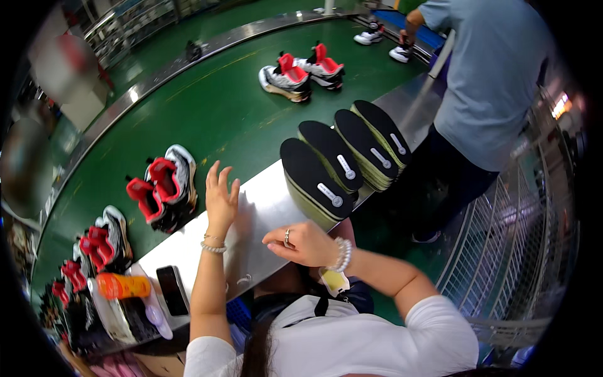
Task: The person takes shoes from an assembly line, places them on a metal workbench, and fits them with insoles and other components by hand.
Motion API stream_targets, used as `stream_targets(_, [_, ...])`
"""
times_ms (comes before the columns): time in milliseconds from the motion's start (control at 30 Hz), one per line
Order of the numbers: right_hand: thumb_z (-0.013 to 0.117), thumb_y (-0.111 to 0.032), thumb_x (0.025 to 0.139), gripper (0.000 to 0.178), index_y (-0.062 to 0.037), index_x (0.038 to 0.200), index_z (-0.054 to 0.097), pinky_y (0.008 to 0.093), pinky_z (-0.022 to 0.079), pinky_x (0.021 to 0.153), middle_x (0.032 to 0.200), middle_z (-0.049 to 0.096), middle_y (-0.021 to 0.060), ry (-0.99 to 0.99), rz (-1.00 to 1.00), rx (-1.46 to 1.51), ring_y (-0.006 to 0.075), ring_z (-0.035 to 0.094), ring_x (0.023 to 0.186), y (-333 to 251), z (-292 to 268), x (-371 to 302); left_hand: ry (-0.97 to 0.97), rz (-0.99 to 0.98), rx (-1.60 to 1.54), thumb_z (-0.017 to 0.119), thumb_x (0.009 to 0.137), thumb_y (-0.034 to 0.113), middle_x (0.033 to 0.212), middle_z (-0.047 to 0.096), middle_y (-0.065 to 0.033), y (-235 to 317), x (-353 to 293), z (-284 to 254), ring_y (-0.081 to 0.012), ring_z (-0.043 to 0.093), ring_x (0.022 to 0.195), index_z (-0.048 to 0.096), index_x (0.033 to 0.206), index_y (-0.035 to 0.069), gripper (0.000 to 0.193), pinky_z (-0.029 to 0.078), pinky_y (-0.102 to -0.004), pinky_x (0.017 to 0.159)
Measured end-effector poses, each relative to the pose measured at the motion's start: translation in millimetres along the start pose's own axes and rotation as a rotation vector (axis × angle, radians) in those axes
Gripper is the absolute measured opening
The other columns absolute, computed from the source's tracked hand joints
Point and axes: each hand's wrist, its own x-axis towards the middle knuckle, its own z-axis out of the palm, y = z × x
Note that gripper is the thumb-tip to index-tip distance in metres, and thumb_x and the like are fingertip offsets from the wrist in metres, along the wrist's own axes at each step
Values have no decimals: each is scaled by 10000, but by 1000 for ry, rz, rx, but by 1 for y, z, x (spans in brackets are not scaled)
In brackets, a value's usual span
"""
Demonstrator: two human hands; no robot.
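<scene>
At the far left I record a row of shoes (103, 245) on the green belt (207, 116), set in line near its edge, presumably so each pair comes within a short reach. An orange bottle (125, 286) lies on its side on the metal ledge (259, 196), with a phone (173, 291) beside it. I take these to be personal items, grouped at this end so that the middle of the ledge has room for both arms.

Next along, the near pair (168, 188) stands upright on the belt, red linings up; this leaves the mouths accessible from above. The left hand (222, 196) is raised just beside this pair, fingers spread wide, holding nothing and apart from the shoes.

The right hand (306, 245) hangs above the ledge's near edge, fingers narrow and bent inward. Its palm is turned from me, so I cannot tell whether it holds anything small.

Beyond it stand the insoles (315, 174) in four stacks, side by side, black faces up, labelled ends toward the wearer. I judge this arrangement keeps each top piece easy to lift. A far pair (300, 75) sits apart on the belt behind them.

At the right a co-worker (493, 88) stands, one arm lowered to a white shoe (399, 54). A wire rack (496, 242) stands nearby, off the bench.
</scene>
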Motion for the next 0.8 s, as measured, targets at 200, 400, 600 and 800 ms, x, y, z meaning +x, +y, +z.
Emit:
stream_targets(200, [551,-220,770,183,-80,880,594,318,455,526,646,590,106,133,-80,-466,242,571,549,18,-132,149,-115,-184,316,447,840,334,1352,267,-167,-10,-6,61,-335,213,1261,483,1130,39,415,157,-512,1003])
stream_targets(400, [638,-414,666,602,-148,1176,462,566,296,884,1118,527,141,-3,407,-949,302,493,1044,206,-170,252,-144,-206,350,457,827,324,1280,368,-174,-3,3,65,-342,292,1214,514,1055,32,375,236,-502,965])
stream_targets(600, [666,-469,630,488,-138,986,623,656,133,942,1089,575,96,-207,688,-884,283,494,1078,279,-151,282,-179,-259,361,448,834,338,1287,366,-170,-3,9,65,-341,293,1217,491,1083,8,415,255,-494,963])
stream_targets(800, [661,-506,606,577,-125,1036,608,685,42,923,1047,594,108,-151,642,-1212,316,431,1124,277,-187,270,-208,-265,308,453,832,322,1290,363,-176,-3,9,75,-342,290,1219,491,1053,13,382,242,-467,966])
